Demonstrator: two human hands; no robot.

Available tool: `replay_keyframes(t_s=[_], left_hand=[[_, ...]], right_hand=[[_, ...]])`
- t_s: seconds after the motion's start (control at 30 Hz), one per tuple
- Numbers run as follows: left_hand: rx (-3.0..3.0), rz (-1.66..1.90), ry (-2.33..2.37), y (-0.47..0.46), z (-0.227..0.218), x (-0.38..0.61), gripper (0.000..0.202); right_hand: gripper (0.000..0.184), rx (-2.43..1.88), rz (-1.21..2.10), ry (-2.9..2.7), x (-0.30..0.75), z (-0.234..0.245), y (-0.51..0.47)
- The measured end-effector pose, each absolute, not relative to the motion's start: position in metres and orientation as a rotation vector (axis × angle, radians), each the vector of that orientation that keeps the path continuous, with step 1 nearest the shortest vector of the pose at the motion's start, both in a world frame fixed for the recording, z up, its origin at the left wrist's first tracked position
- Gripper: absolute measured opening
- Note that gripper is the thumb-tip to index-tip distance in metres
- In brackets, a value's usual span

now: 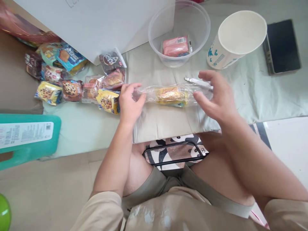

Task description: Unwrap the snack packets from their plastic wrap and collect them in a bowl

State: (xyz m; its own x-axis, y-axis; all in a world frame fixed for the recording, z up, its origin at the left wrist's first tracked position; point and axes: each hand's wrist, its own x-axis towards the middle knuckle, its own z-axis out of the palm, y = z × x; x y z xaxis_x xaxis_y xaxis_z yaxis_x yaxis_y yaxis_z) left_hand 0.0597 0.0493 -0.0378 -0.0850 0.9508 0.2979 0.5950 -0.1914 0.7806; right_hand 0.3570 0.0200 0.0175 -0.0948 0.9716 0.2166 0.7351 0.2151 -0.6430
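A clear plastic wrap (149,94) stretches across the table's front with a yellow snack packet (172,94) inside it. My left hand (131,103) is at the wrap's left end, thumb and fingers apart; whether they touch the film is hard to tell. At the other end, my right hand (218,96) has its thumb and forefinger spread around the film's edge, with a gap between them. A slim silver tool (196,81) lies behind the wrap, partly under my right hand.
Several wrapped snacks (72,89) lie left. Behind stand a white box (101,25), a clear plastic tub (156,48) holding a pink packet (175,46), and a paper cup (223,54). A dark phone (284,46) is far right, a teal container (29,154) at left.
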Motion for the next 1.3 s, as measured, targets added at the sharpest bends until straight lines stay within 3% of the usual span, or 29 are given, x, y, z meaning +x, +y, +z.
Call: replay_keyframes(t_s=[0.07, 0.2, 0.43, 0.6, 0.8, 0.93, 0.97, 1.03, 1.13, 1.3], left_hand=[[1.877, 1.203, 1.64, 0.048, -0.035, 0.061, 0.013], [1.936, 1.29, 1.595, 0.04, -0.024, 0.062, 0.021], [2.129, 1.343, 1.379, 0.006, 0.005, 0.057, 0.017], [2.265, 1.18, 1.23, -0.018, 0.02, 0.054, 0.022], [1.949, 0.325, 1.085, -0.02, 0.048, 0.052, 0.034], [2.142, 0.641, 1.466, -0.007, 0.045, 0.072, 0.023], [2.193, 0.689, 1.52, -0.002, 0.039, 0.078, 0.035], [2.203, 0.677, 1.594, 0.009, 0.026, 0.089, 0.047], [2.049, 0.715, 1.677, 0.025, 0.008, 0.097, 0.024], [1.958, 0.703, 1.657, 0.028, 0.01, 0.1, 0.028]], right_hand=[[0.042, -1.641, 0.509, -1.936, 0.355, 0.013, 0.025], [0.017, -1.633, 0.449, -1.939, 0.356, 0.016, 0.025], [0.017, -1.234, 0.338, -1.967, 0.367, 0.036, 0.003], [0.013, -1.146, 0.392, -2.269, 0.382, 0.044, -0.006], [0.033, -1.54, 0.68, -2.619, 0.375, 0.045, -0.007], [0.039, -1.958, 0.43, -2.48, 0.353, 0.038, -0.006], [0.04, -1.973, 0.386, -2.415, 0.347, 0.036, -0.005], [0.044, -1.928, 0.326, -2.297, 0.338, 0.032, -0.003], [0.055, -1.737, 0.34, -2.251, 0.328, 0.023, 0.002], [0.065, -1.481, 0.444, -2.384, 0.319, 0.008, 0.014]])
